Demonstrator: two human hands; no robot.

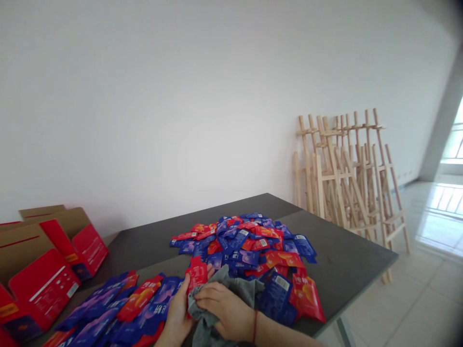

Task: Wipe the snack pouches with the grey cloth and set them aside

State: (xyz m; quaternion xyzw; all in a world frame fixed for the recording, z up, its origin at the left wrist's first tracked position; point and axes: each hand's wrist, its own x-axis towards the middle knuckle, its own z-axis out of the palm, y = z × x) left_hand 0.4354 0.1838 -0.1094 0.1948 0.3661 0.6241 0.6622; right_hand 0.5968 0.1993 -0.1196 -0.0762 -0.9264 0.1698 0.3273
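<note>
My left hand (180,308) is closed around a red pouch (197,273), which stands out above its fingers. Over the pouch's lower part, my right hand (224,308) presses a grey cloth (240,288), with its fingers bunched on the fabric. The cloth hides much of the pouch. Just beyond both hands lies a heap of red and blue pouches (238,241). To the left of my left hand, more red and blue pouches (141,301) lie overlapping in rows.
Open red and blue cardboard boxes (39,289) stand at the table's left end. The dark table (347,246) has its right edge beside the heap. Several wooden easels (340,178) lean against the white wall beyond that edge.
</note>
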